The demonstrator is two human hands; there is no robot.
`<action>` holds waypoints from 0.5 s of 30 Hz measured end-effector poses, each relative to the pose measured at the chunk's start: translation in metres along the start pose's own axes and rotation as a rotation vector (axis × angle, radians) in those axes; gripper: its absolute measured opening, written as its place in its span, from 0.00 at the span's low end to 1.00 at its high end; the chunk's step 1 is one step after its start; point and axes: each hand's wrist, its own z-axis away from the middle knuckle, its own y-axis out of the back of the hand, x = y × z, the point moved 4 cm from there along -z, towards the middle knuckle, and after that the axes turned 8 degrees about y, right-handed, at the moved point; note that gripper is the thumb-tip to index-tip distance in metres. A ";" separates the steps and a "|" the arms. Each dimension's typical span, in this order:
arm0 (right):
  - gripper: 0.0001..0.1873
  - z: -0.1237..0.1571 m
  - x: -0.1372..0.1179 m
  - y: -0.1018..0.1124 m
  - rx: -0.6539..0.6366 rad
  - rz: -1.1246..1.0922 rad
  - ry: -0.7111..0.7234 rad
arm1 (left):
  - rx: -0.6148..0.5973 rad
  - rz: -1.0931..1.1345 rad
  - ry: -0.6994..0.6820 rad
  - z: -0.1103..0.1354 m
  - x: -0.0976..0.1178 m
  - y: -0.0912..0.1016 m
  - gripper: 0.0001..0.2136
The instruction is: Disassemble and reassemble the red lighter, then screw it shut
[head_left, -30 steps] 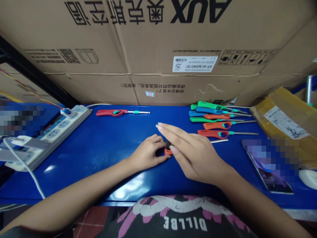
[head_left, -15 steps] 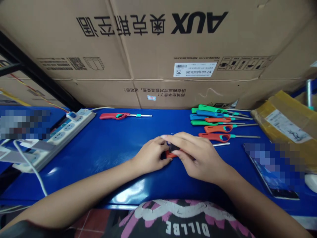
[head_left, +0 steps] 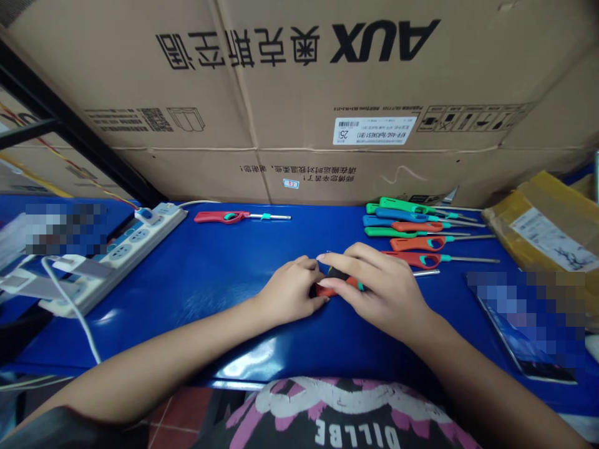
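Brown cardboard printed with upside-down AUX lettering [head_left: 384,40] backs a glossy blue tabletop [head_left: 210,262]. On it, in front of the person, lies an orange-red gas lighter [head_left: 329,291], partly covered by both hands. The left hand [head_left: 292,290] closes thumb and fingers around the lighter's handle end; the right hand [head_left: 386,290] curls narrowly around a short black-and-yellow piece [head_left: 336,273] above the handle, mostly hidden by the fingers. Farther back, green, blue and orange lighters [head_left: 416,243] lie grouped beside a yellow-taped parcel [head_left: 515,193], while a red lighter [head_left: 218,216] rests alone near the white power strip [head_left: 161,231].
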 end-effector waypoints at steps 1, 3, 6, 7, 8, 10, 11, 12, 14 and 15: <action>0.17 0.000 0.001 0.000 0.003 0.023 -0.004 | 0.004 0.002 0.002 0.000 0.000 0.000 0.05; 0.22 0.000 0.000 -0.001 -0.049 -0.031 -0.013 | 0.009 0.011 0.002 0.000 0.000 0.000 0.06; 0.27 -0.001 -0.006 -0.004 -0.135 -0.212 0.010 | 0.002 0.037 -0.008 0.000 0.001 0.002 0.09; 0.25 -0.001 -0.008 -0.005 -0.132 -0.219 0.027 | -0.001 0.044 -0.009 0.000 0.002 0.003 0.10; 0.21 -0.001 -0.009 -0.005 -0.111 -0.188 0.044 | -0.004 0.048 -0.009 0.000 0.002 0.003 0.11; 0.13 -0.001 -0.010 -0.006 -0.043 -0.071 0.056 | -0.015 0.059 -0.007 0.000 0.002 0.004 0.12; 0.13 -0.001 -0.010 -0.007 -0.012 -0.019 0.057 | -0.021 0.065 -0.008 -0.001 0.002 0.003 0.13; 0.13 0.000 -0.010 -0.008 0.012 0.012 0.058 | -0.024 0.075 -0.013 -0.001 0.002 0.003 0.13; 0.16 0.000 -0.010 -0.010 0.015 0.005 0.053 | -0.012 0.098 -0.030 -0.001 0.001 0.001 0.13; 0.19 0.001 -0.009 -0.011 -0.007 -0.029 0.043 | 0.000 0.111 -0.040 -0.001 0.001 0.000 0.12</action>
